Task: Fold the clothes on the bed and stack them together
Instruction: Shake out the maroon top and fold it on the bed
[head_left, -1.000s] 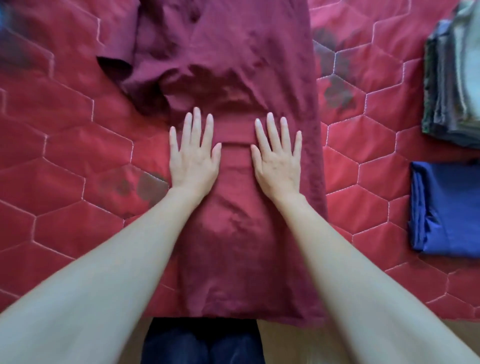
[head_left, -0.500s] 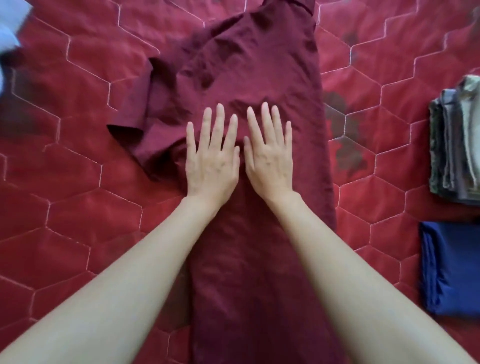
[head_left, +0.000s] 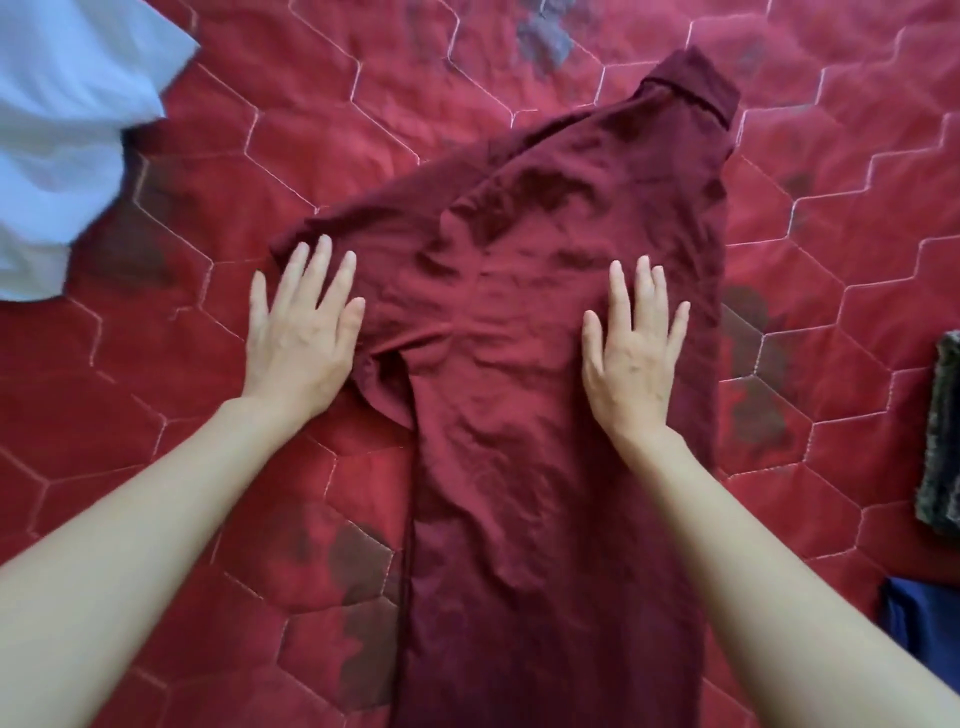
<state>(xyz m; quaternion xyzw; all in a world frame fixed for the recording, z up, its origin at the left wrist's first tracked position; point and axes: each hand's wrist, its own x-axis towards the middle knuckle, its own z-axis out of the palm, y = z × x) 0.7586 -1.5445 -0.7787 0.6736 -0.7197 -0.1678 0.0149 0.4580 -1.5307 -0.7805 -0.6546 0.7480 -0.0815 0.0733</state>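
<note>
Red quilted bedding with hexagon stitching covers the whole working surface. On it lies the maroon garment, running lengthwise away from me, its far end near the top of the view and one sleeve spread out to the left. A pale blue cloth sits at the far left; a grey-green folded stack and a blue folded piece lie at the right edge.

Step in hand, as I judge it: flatten the upper body and sleeve before folding. To do it well, I should keep both palms flat, press outward from the middle so creases leave at the edges, then bring the left sleeve across the body in line with the long side.

My left hand rests flat on the sleeve's edge, fingers straight and slightly spread. My right hand lies flat on the body, fingers straight, gripping nothing.
</note>
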